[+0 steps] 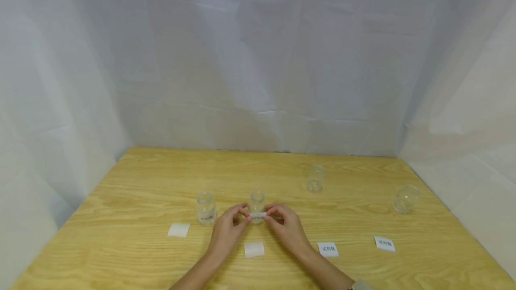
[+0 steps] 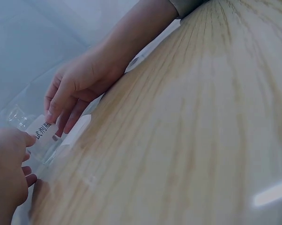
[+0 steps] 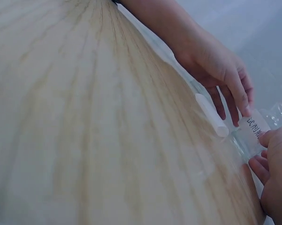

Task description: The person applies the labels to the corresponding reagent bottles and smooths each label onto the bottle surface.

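Note:
A clear glass bottle [image 1: 257, 197] stands upright between the two hands. Across its front lies a white label [image 1: 258, 215] with dark handwritten characters. My left hand [image 1: 229, 228] pinches the label's left end between thumb and finger, while my right hand [image 1: 287, 229] pinches the other end. In the left wrist view the label [image 2: 40, 130] lies against the glass. From the right wrist, the same label [image 3: 253, 129] shows thumbs at both ends. To the left stands another glass bottle [image 1: 205, 205], with a similar label low on its front.
Two more clear glass containers, one tall [image 1: 316, 178] and one wider [image 1: 406, 198], stand back right. Blank pale paper pieces lie at left [image 1: 178, 230] and between the forearms [image 1: 254, 249]. Two written labels [image 1: 328, 249] [image 1: 384, 243] lie at right. White sheeting [image 1: 258, 79] surrounds the wooden table [image 1: 133, 182].

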The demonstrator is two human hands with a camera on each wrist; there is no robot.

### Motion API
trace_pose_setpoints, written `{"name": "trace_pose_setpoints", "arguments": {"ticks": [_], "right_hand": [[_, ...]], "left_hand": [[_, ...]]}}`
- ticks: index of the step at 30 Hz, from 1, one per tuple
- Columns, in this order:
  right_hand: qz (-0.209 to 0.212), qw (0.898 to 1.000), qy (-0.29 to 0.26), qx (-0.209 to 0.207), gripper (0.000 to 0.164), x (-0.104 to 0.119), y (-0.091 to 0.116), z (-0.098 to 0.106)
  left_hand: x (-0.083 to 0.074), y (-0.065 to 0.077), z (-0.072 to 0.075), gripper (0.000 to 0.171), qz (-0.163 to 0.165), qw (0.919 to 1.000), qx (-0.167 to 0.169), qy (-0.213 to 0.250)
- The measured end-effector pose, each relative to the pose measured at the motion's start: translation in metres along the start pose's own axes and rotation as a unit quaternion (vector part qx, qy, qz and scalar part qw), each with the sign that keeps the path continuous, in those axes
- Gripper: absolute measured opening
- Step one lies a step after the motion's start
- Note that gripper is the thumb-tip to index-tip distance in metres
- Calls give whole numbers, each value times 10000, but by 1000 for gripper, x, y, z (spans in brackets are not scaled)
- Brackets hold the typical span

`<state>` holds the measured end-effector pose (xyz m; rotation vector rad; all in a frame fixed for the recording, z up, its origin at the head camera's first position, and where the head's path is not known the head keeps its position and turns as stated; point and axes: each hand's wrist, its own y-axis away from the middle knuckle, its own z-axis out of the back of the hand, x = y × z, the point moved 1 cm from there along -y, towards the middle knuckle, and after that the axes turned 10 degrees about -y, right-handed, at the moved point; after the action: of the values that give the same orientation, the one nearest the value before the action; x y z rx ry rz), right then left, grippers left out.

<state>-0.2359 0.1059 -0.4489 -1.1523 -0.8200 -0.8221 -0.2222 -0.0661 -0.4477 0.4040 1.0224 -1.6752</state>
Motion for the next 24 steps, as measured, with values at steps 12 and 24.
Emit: {"name": "trace_pose_setpoints", "arguments": {"ticks": [12,24], "right_hand": [[-24,10000,-76,-48,4,-4,-2,-1],[244,9992,178,-279,7,32,-1,-9]], "left_hand": [[2,-1,-4,7,-70,9998,-183,-1],[3,0,-4,8,-41,9994,-297,198]]}}
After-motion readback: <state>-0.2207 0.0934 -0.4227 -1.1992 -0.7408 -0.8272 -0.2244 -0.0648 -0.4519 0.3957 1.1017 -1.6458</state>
